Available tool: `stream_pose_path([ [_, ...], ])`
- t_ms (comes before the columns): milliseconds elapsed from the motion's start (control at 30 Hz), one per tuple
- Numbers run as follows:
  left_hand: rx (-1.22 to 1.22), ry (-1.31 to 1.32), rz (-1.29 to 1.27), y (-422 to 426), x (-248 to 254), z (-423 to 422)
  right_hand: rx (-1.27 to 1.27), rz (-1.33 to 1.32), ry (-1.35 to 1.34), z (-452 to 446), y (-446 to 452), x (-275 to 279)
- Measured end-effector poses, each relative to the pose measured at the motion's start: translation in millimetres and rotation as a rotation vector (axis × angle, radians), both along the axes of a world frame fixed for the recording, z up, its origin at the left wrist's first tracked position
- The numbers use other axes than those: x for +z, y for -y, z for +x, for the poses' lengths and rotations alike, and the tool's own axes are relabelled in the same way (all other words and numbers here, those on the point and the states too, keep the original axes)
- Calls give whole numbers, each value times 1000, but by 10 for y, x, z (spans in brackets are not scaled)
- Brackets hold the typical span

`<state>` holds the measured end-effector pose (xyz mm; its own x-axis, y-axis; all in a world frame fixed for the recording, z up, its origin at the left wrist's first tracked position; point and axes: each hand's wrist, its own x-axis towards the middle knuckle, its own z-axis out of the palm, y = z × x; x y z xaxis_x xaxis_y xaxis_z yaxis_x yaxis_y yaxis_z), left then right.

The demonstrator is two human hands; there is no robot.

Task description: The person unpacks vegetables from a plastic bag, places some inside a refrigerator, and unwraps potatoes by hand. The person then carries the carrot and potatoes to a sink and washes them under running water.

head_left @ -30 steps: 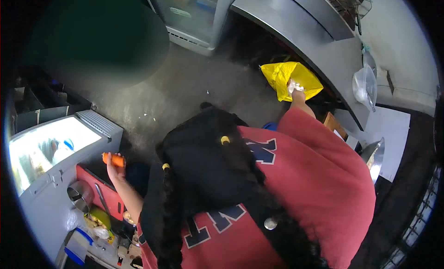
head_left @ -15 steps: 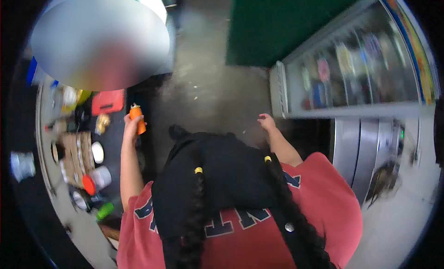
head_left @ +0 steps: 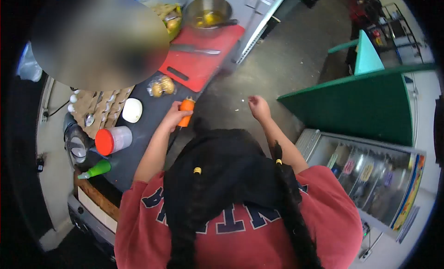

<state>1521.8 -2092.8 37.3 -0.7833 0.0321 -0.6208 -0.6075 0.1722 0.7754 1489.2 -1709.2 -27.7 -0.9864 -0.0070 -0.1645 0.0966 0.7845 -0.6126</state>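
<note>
Reads N in dark, pale-edged block lettering (head_left: 264, 218) on the red shirt (head_left: 261, 246), right of centre. Shows further letters to both sides, partly covered by black cloth (head_left: 226, 176) and braids (head_left: 296, 213); yields no whole word. Carries coloured labels (head_left: 366, 171) and an edge strip (head_left: 409, 193) on the fridge (head_left: 319, 144), too small and blurred to read.

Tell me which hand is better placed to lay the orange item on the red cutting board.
Left, I'd say: the left hand grips the orange item by the counter, near the red cutting board. The right hand is out over the floor, farther from the board, with nothing visible in it.
</note>
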Motion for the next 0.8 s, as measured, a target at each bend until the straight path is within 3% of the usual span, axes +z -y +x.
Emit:
stream_pose_path([
  [67,11,-80,-46,85,-16,-79,212,76,-159,-482,674,396],
  [133,17,-156,-100,176,-89,-125,375,-7,-297,-978,1169,534],
  [200,2,-252,-266,233,-250,-155,485,48,-616,-1398,1610,572],
  [233,29,-260,-212,193,-44,-155,507,36,-611,-1575,1760,624],
  [300,57,-256,-182,176,-23,-181,574,297,-449,-1889,2030,696],
  [433,138,-312,-172,148,-159,-140,721,479,-254,-2267,2258,537],
  [533,244,-349,-153,-14,57,-276,846,489,-349,-2449,2276,368],
  [567,220,-369,-270,-62,109,-359,857,480,-347,-2465,2278,343],
  [633,216,-465,-448,-212,166,-568,710,312,-230,-2520,2216,329],
  [800,227,-568,-611,-512,-69,-1192,650,142,-100,-2090,1614,622],
])
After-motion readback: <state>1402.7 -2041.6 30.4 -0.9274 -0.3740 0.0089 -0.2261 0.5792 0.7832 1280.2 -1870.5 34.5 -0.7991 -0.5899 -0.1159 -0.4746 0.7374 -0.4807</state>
